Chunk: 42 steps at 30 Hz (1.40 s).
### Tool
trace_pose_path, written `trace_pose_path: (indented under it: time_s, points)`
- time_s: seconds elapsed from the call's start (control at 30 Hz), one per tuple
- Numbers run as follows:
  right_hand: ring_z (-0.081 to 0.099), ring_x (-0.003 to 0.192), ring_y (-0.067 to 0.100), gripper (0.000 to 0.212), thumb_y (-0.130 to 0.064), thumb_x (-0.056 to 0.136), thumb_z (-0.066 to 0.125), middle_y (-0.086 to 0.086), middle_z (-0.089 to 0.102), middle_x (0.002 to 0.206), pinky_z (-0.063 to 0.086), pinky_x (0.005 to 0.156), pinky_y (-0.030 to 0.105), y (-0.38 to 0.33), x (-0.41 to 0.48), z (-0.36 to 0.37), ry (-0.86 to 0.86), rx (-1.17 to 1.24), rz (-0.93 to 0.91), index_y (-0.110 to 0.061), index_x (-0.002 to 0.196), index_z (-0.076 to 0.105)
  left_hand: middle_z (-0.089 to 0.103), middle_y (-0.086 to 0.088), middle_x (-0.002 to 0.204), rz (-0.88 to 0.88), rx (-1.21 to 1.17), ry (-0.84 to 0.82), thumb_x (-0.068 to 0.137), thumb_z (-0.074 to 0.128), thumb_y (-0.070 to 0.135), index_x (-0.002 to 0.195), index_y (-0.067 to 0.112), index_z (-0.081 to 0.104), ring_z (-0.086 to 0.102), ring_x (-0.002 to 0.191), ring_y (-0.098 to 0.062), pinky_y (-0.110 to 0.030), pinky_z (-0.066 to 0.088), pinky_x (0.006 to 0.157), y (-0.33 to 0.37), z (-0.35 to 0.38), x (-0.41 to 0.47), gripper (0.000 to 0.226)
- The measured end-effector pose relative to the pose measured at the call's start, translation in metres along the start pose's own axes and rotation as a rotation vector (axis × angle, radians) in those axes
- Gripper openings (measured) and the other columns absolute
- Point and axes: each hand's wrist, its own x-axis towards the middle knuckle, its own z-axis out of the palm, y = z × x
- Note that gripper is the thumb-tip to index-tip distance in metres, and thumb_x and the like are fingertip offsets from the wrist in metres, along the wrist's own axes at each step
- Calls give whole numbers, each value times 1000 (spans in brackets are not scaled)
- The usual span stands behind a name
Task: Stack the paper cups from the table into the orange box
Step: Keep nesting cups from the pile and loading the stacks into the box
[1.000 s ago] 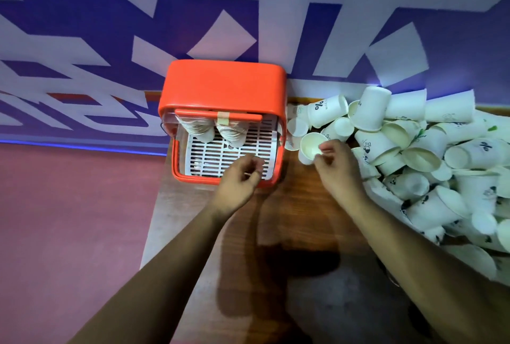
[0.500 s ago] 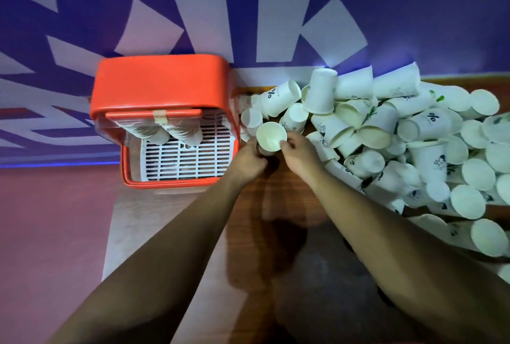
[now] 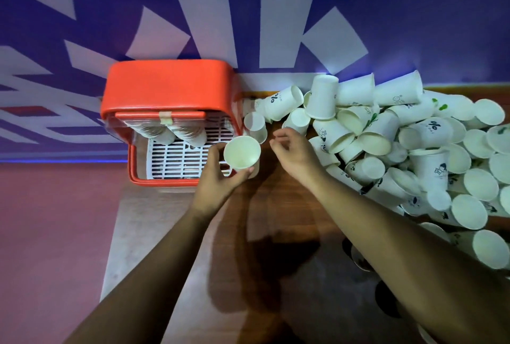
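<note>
One paper cup point(image 3: 242, 152) is pinched in my left hand point(image 3: 218, 178), mouth toward me, at the front right corner of the orange box point(image 3: 168, 84). My right hand point(image 3: 295, 153) hangs loosely curled and empty beside the pile point(image 3: 386, 136). I'd nest it squarely onto the stacks point(image 3: 176, 133) inside (rims aligned). Some cups read "olo"; the finer print is illegible.

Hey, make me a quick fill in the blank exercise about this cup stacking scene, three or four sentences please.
The hand gripping the single paper cup is the person's ___ one.
The other hand holds ___.
The loose cup pile lies to the ___ of the orange box.
Missing words: left; nothing; right.
</note>
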Motion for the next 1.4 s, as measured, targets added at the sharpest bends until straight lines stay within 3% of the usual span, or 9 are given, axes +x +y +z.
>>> trace_pose_path:
  time_s: [0.2,0.33,0.57,0.67,0.9,1.03,1.13,1.27,1.4]
  points:
    - [51,118,34,55,-28,89,62,18,46,132,43,99,39,-11,31,28,-5,-507,-163,-17,140,48,54,14,129,3,-31,147,79,81,24,134,25,48,54,117,-4,-20,48,90,-13,-47,-4,64]
    - [55,112,40,48,-32,89,61,20,45,129,46,99,44,-7,42,44,-39,-713,-179,-17,134,52,54,2,129,-72,-26,188,66,80,44,132,20,48,54,114,-6,-16,47,87,-28,-60,5,76]
    - [57,104,36,23,-17,87,63,12,52,127,49,85,44,-4,39,50,44,-755,-268,-6,107,60,53,-3,123,-155,209,75,66,90,27,127,17,48,55,112,-18,-18,49,79,-58,-61,36,74]
    - [58,95,38,29,-16,79,69,16,58,107,48,75,41,-4,24,46,178,-626,-302,-3,103,58,55,-1,117,-147,232,-16,67,91,19,122,15,48,54,102,-16,-5,37,64,-50,-59,44,70]
    - [53,110,27,47,-27,84,66,12,53,125,41,80,29,-15,-23,31,383,-237,-100,-10,124,48,54,1,121,-149,256,-212,65,92,16,133,17,43,54,110,-18,-1,39,71,-44,-66,44,84]
    - [59,108,21,39,-35,85,64,2,59,118,51,88,37,-26,-43,30,387,114,34,-29,121,52,45,-6,141,-160,328,-164,69,86,47,147,20,37,45,132,-23,-39,41,108,-42,-84,31,96]
    - [63,105,17,26,-45,76,61,-6,63,108,55,89,50,-41,-56,40,301,374,116,-50,102,58,56,3,127,-129,83,-58,72,70,63,133,25,53,55,119,-15,-34,48,99,-20,-95,16,74]
    - [65,107,28,30,-35,75,69,9,66,110,54,90,56,-59,-69,62,191,673,161,-23,102,66,62,2,129,-172,-285,-277,83,70,38,137,23,48,63,115,-13,-29,51,96,9,-99,3,60]
    - [67,103,30,35,-38,70,73,13,66,113,54,90,57,-57,-82,74,155,673,176,-24,101,68,63,-14,128,-221,-476,-281,86,70,38,136,13,51,66,113,-29,-40,55,94,19,-95,1,59]
